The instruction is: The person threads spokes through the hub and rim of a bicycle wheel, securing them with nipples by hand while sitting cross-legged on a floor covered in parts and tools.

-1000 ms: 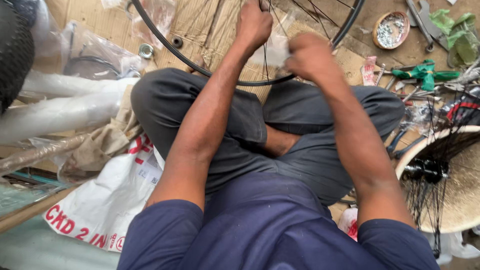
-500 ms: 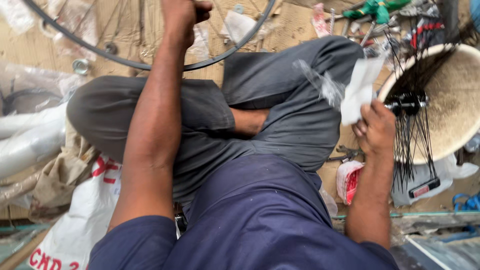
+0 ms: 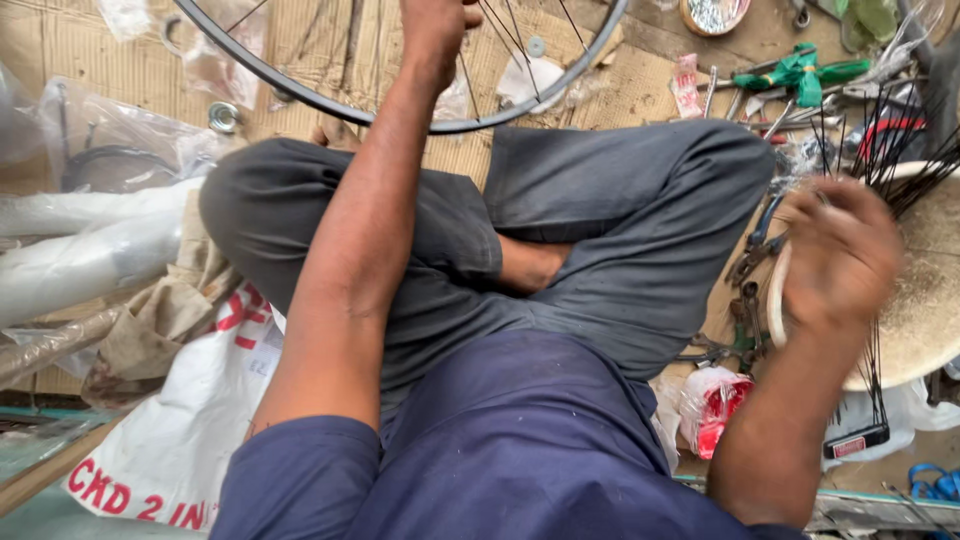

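Far to the left lie long white wrapped tubes on the cardboard floor, with a clear plastic bag behind them and a white sack with red print nearer the person's hip. A small metal ring sits on the cardboard just outside the black wheel rim, which curves across the top of the view in front of the crossed legs in grey trousers. The left hand reaches straight out over the knee and is closed around the thin spokes inside that rim, fingers curled tight on them near the upper edge of the picture. Past the right knee, small tools lie scattered on the ground: a green-handled tool, a round tin of small parts, and pliers close to the thigh. The right hand is held off to the side over the rim of a pale round basin, beside a bundle of loose dark spokes standing up from it. That hand is blurred, so I cannot tell whether its fingers are pinching a spoke or hanging slack. Below it lie a crumpled red and white wrapper and, at the bottom right, a blue strap.
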